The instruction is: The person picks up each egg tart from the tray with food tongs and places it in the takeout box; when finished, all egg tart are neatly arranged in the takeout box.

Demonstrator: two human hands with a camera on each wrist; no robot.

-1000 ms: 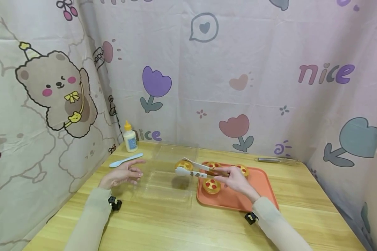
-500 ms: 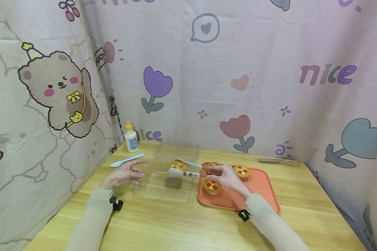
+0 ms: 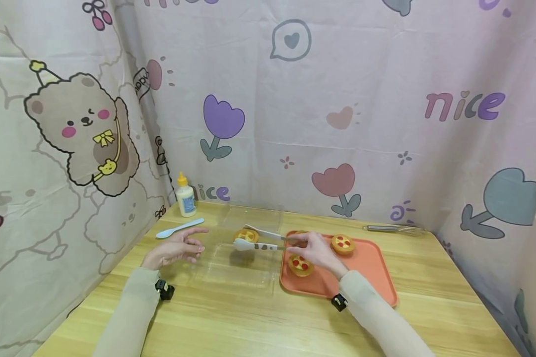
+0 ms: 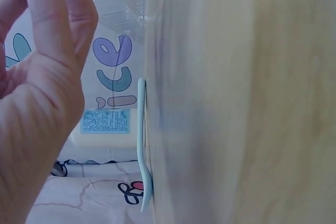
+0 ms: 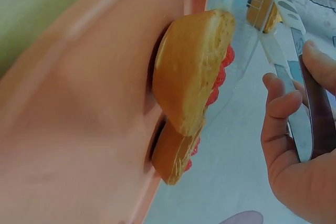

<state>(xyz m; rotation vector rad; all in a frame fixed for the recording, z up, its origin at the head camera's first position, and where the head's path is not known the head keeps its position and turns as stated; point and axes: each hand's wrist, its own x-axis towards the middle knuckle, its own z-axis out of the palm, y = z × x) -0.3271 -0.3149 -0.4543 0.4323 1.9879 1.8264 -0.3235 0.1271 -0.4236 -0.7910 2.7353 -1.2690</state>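
My right hand [image 3: 314, 250] grips a pair of tongs [image 3: 261, 246] with white heads and metal handles. Between the tong heads is a small egg-tart-like pastry [image 3: 246, 235], held over a clear plastic container [image 3: 238, 280] whose lid stands folded back. The right wrist view also shows the tongs [image 5: 302, 98] and the pastry [image 5: 259, 9] at their tips. At the container's left side hovers my left hand [image 3: 174, 248], holding nothing, its fingers relaxed. In the left wrist view the left hand [image 4: 44, 72] is partly cut off by the frame.
An orange tray [image 3: 362, 277] right of the container bears red-dotted tarts, including a front tart [image 3: 301, 265] and a right tart [image 3: 342, 244]; another is mostly behind my right hand. A blue spoon [image 3: 178, 228], a glue bottle [image 3: 186, 198] and a whisk [image 3: 393, 228] lie or stand farther back.
My right hand has moved left, carrying the pastry in the tongs from the container's right side farther over it. The left hand stays where it was.
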